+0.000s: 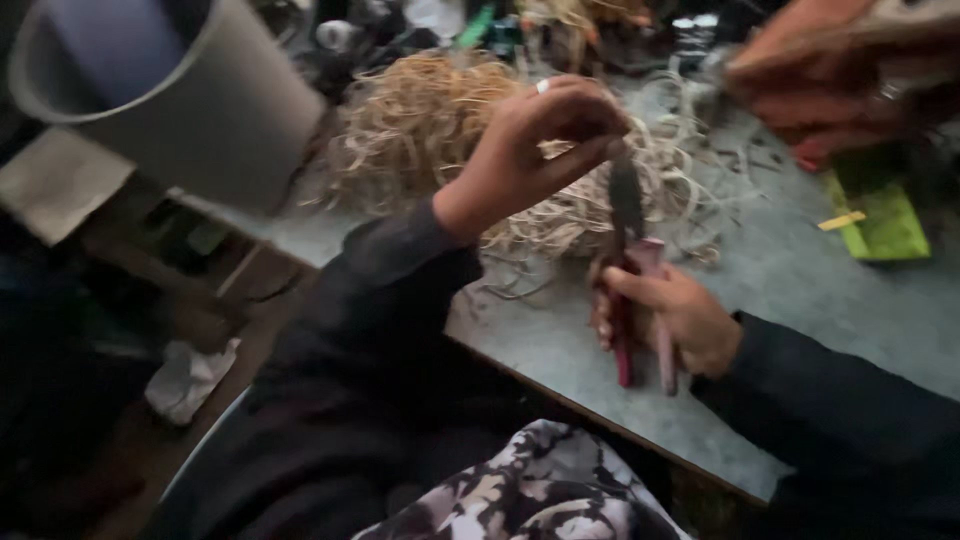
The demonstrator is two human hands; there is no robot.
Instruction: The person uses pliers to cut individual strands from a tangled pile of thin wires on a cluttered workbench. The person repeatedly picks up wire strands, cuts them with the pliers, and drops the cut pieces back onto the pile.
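Grey worktable (800,300) carries the work: the right hand (675,318) is clenched around red-handled pliers (632,290), tip upward; the left hand (540,140) pinches together just above that tip, before a heap of pale fibre strips (430,120); a green tray (880,220) lies well right of the pliers

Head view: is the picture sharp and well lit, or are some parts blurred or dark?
Head view: dim overall, lower left nearly black; the grey table is brightest. Motion blur smears the left hand, the pliers in the right hand, the pale bucket and another person's hand top right. No glare.
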